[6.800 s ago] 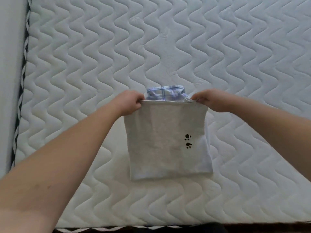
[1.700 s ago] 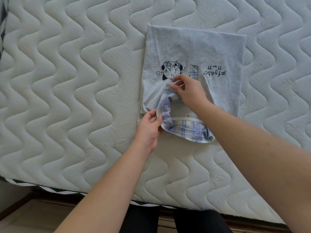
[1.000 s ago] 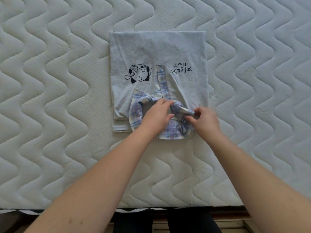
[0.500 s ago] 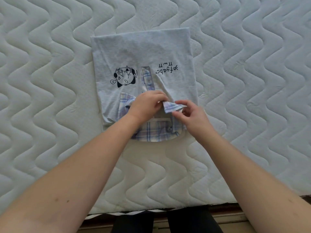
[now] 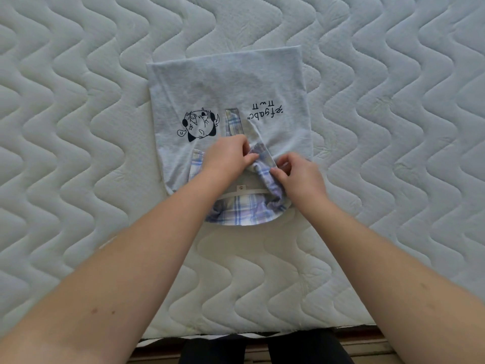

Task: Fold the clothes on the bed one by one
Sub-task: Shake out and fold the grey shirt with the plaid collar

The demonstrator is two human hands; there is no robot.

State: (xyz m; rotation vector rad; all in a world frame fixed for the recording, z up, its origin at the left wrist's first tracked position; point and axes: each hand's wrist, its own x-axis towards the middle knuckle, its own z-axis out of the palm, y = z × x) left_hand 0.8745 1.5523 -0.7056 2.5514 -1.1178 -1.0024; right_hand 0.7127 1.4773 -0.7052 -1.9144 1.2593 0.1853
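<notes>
I'm looking down on a white quilted mattress (image 5: 78,153) stitched in wavy lines, which fills nearly the whole view. Along the near edge I see a strip of wooden floor (image 5: 367,348) and dark trouser legs (image 5: 262,350).

A folded grey shirt (image 5: 231,88) lies flat on the mattress, a little far of centre, with a black cartoon print (image 5: 199,124) on its left half and upside-down lettering (image 5: 266,111) on its right. Its blue-and-lilac plaid collar (image 5: 244,211) sticks out at the near edge, with a small round label (image 5: 241,188) showing inside the neck.

Both bare forearms reach in from the near corners and meet at the collar. My left hand (image 5: 228,157) is curled over the fabric at the neck opening, fingers pinching the collar's right flap. My right hand (image 5: 299,174) sits just beside it, thumb and fingertips pinching the same flap from the right side. The two hands nearly touch.
</notes>
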